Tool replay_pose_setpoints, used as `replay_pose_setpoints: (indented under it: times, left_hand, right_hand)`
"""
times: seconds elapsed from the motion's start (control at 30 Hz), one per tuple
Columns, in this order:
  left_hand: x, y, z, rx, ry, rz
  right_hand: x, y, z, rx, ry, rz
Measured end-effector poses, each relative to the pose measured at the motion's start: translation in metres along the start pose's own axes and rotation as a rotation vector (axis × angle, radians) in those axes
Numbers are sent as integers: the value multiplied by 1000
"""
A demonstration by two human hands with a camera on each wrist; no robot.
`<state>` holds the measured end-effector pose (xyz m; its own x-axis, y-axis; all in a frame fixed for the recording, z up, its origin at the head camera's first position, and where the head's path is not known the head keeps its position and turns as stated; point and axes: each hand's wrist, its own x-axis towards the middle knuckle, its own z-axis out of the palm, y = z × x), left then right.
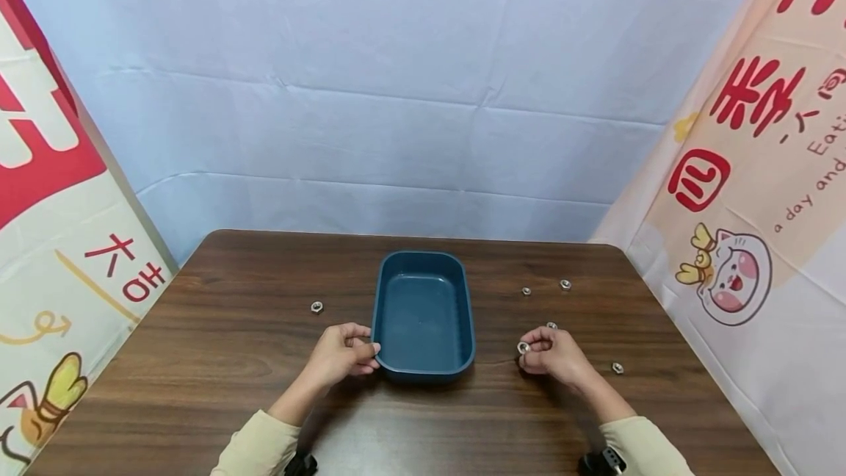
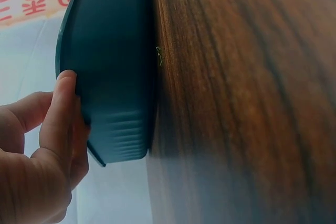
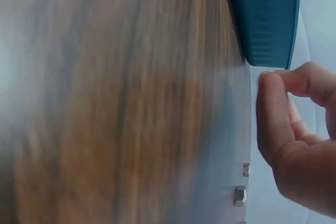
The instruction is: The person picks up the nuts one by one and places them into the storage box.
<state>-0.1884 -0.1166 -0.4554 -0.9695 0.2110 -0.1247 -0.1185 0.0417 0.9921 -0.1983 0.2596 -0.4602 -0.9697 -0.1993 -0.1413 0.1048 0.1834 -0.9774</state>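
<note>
A deep blue plastic bin [image 1: 423, 314] stands on the table, its inside bare. My left hand [image 1: 344, 351] grips its left rim near the front corner, thumb over the edge and fingers outside; the left wrist view shows the bin's ribbed side [image 2: 118, 135] by the fingers. Right of the bin, my right hand [image 1: 555, 358] pinches a metal hex nut [image 1: 523, 347] between thumb and fingertips, just above the tabletop. In the right wrist view the fingers hide that nut. Another nut [image 1: 551, 325] lies just behind the right hand, partly covered by it.
On the brown wooden table [image 1: 251, 358], one nut [image 1: 317, 307] lies left of the bin. To the right are a small nut [image 1: 526, 291], a nut at the back [image 1: 565, 285] and one beside the right wrist [image 1: 617, 368]. Cloth hangings [image 1: 396, 94] surround the table.
</note>
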Motion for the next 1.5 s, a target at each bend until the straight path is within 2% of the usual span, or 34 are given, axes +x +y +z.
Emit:
replay_pose_setpoints:
  times: [0.13, 0.4, 0.73, 1.03, 1.27, 1.5]
  left_hand:
    - [1, -1, 0, 2, -5, -1]
    - [3, -3, -2, 2, -3, -13]
    - [4, -4, 0, -18, -26, -5]
    - [4, -3, -1, -32, -18, -7]
    - [1, -1, -1, -29, -22, 15]
    - [2, -5, -1, -21, -16, 5]
  right_hand:
    - [-1, 1, 0, 91, 17, -29]
    - [0, 0, 3, 92, 37, -59]
    - [6, -4, 10, 188, 45, -32]
    - [19, -18, 18, 180, 13, -44]
    - [28, -26, 22, 130, 58, -19]
    - [35, -36, 24, 89, 41, -27]
